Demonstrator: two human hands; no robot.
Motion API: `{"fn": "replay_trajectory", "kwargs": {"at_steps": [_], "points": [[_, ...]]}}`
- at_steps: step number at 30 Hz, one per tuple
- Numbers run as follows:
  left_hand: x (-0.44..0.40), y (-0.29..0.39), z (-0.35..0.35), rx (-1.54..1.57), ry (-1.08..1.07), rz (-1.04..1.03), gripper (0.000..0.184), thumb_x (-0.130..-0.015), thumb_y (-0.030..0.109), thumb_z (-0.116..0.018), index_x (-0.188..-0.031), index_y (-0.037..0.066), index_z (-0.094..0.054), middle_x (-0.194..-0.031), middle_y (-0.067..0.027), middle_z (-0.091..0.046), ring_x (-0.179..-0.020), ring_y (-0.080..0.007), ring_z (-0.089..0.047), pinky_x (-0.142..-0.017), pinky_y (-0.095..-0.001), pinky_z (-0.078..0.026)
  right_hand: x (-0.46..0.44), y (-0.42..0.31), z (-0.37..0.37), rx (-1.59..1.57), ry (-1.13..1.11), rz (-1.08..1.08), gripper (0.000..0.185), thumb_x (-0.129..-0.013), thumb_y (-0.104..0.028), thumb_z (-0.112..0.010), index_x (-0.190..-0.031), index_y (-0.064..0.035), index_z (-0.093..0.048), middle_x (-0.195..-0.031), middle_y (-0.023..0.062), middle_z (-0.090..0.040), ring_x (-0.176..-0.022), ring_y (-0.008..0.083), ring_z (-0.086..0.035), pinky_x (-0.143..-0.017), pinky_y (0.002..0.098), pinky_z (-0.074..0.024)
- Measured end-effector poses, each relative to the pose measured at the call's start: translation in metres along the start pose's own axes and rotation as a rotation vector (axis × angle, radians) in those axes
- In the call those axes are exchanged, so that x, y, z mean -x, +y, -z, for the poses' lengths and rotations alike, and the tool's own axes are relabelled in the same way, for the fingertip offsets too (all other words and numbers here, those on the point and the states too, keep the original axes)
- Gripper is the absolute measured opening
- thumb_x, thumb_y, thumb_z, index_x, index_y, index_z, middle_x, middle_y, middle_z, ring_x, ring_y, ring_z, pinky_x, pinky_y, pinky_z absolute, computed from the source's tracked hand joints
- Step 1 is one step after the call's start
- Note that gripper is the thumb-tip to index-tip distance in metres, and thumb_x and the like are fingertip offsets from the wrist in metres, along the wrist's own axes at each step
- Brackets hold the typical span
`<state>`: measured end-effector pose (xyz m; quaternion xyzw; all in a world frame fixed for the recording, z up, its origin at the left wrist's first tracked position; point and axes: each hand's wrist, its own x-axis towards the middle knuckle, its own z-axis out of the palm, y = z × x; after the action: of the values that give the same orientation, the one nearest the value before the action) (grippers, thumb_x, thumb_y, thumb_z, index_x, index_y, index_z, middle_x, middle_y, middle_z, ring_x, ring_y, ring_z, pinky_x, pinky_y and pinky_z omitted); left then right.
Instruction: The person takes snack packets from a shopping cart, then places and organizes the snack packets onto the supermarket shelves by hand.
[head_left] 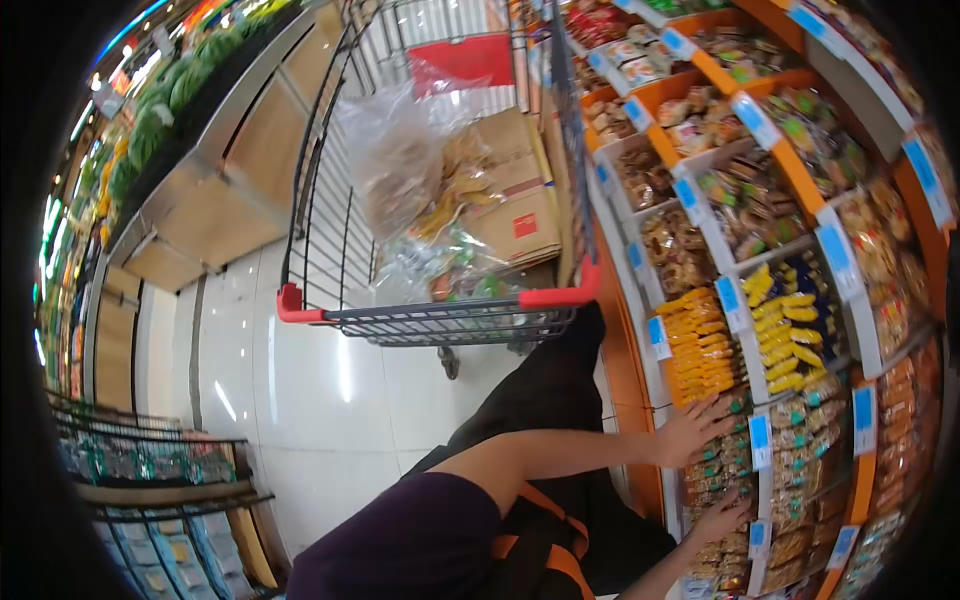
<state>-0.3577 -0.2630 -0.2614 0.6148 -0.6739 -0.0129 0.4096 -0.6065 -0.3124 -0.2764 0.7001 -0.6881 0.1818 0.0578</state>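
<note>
My left hand point(695, 430) reaches across to the snack shelf, its fingers stretched out over small wrapped snack packets point(708, 465) with green marks. Just below it, my right hand point(722, 517) lies on the same row of packets, fingers slightly bent and apart. Neither hand visibly grips a packet. Beyond my left fingertips are orange-yellow packets point(700, 345) and yellow packets point(785, 335), each kind in its own compartment. More brown wrapped snacks point(790, 500) fill the compartment to the right of my hands.
A shopping cart point(450, 325) with red corners stands ahead, holding flattened cardboard point(515, 190) and clear plastic bags point(390, 160). Blue-and-white price tags point(760, 440) line the orange shelf edges. Leafy vegetables point(170, 110) sit on a stand at left. A wire rack point(170, 495) stands at lower left.
</note>
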Motion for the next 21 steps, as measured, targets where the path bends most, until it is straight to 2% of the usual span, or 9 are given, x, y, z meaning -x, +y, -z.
{"fn": "replay_trajectory", "kwargs": {"at_steps": [3, 4, 7, 9, 11, 12, 13, 14, 21], "points": [[0.051, 0.007, 0.047, 0.234, -0.156, 0.128, 0.08, -0.087, 0.018, -0.065, -0.152, 0.011, -0.019, -0.157, -0.0173, -0.014, -0.127, -0.0391, -0.042, -0.097, -0.0471, -0.041, 0.028, -0.018, 0.006, 0.116, 0.243, 0.15, 0.044, -0.102, -0.03, -0.044, -0.14, -0.0068, -0.043, -0.143, 0.0221, -0.032, -0.112, 0.0376, -0.053, -0.08, 0.0459, -0.0531], [0.073, 0.005, 0.06, 0.348, -0.291, 0.223, 0.078, -0.088, 0.019, -0.064, -0.152, 0.012, -0.019, -0.153, -0.0175, -0.022, -0.122, -0.0379, -0.047, -0.094, -0.0467, -0.044, 0.039, -0.026, 0.01, -0.008, 0.14, 0.117, 0.041, -0.103, -0.024, -0.043, -0.139, -0.006, -0.042, -0.146, 0.0218, -0.026, -0.117, 0.0369, -0.05, -0.084, 0.0441, -0.0528], [0.129, -0.01, 0.079, 0.496, -0.73, 0.433, 0.065, -0.09, 0.021, -0.061, -0.147, 0.012, -0.031, -0.134, -0.0183, -0.048, -0.106, -0.0357, -0.058, -0.086, -0.0449, -0.05, 0.083, -0.061, 0.005, -0.256, -0.022, 0.084, 0.046, -0.103, -0.033, -0.041, -0.14, -0.0064, -0.043, -0.147, 0.0216, -0.03, -0.128, 0.0398, -0.042, -0.092, 0.0477, -0.049], [0.153, -0.032, 0.074, 0.469, -0.926, 0.288, 0.047, -0.091, 0.022, -0.059, -0.134, 0.007, -0.048, -0.121, -0.0176, -0.058, -0.105, -0.0357, -0.059, -0.086, -0.0446, -0.049, 0.109, -0.059, -0.03, -0.058, 0.027, 0.27, 0.046, -0.103, -0.031, -0.042, -0.14, -0.0029, -0.042, -0.146, 0.0219, -0.033, -0.128, 0.0387, -0.042, -0.093, 0.0463, -0.0487], [0.162, -0.044, 0.069, 0.515, -0.833, 0.233, 0.039, -0.09, 0.02, -0.058, -0.126, 0.006, -0.054, -0.106, -0.0184, -0.062, -0.098, -0.0359, -0.06, -0.083, -0.0451, -0.05, 0.149, -0.025, -0.1, -0.153, -0.186, 0.321, 0.031, -0.097, -0.009, -0.047, -0.127, 0.0001, -0.053, -0.125, 0.022, -0.053, -0.115, 0.0351, -0.052, -0.096, 0.0459, -0.0432], [0.162, -0.047, 0.064, 0.542, -0.791, 0.193, 0.035, -0.09, 0.018, -0.058, -0.123, 0.006, -0.057, -0.098, -0.0188, -0.064, -0.094, -0.036, -0.061, -0.081, -0.0454, -0.05, 0.171, 0.005, -0.14, -0.587, -0.451, 0.299, 0.027, -0.096, -0.012, -0.051, -0.119, 0.0005, -0.057, -0.116, 0.0204, -0.059, -0.113, 0.0363, -0.053, -0.093, 0.0438, -0.0443], [0.162, -0.051, 0.055, 0.596, -0.751, 0.27, 0.033, -0.09, 0.018, -0.057, -0.121, 0.006, -0.058, -0.099, -0.0187, -0.064, -0.095, -0.0359, -0.061, -0.081, -0.0456, -0.05, 0.177, -0.014, -0.138, -0.638, -0.934, -0.044, 0.035, -0.1, -0.027, -0.046, -0.114, 0.0017, -0.058, -0.112, 0.0226, -0.061, -0.108, 0.0403, -0.056, -0.089, 0.0428, -0.0451], [0.161, -0.056, 0.046, 0.645, -0.713, 0.345, 0.032, -0.091, 0.018, -0.057, -0.119, 0.006, -0.059, -0.1, -0.0187, -0.064, -0.095, -0.0358, -0.061, -0.081, -0.0458, -0.05, 0.187, -0.032, -0.136, -0.584, -1.128, -0.188, 0.034, -0.1, -0.027, -0.046, -0.115, 0.0013, -0.058, -0.112, 0.0223, -0.062, -0.107, 0.0398, -0.056, -0.088, 0.043, -0.0454], [0.161, -0.089, 0.031, 0.77, -0.453, 0.624, 0.03, -0.093, 0.018, -0.056, -0.119, 0.003, -0.059, -0.105, -0.0182, -0.064, -0.094, -0.0303, -0.064, -0.08, -0.0368, -0.052, 0.238, -0.064, -0.136, -0.353, -1.295, 0.013, 0.034, -0.099, -0.025, -0.044, -0.123, -0.0016, -0.052, -0.106, 0.0201, -0.063, -0.099, 0.0364, -0.06, -0.08, 0.0443, -0.0478]]}}
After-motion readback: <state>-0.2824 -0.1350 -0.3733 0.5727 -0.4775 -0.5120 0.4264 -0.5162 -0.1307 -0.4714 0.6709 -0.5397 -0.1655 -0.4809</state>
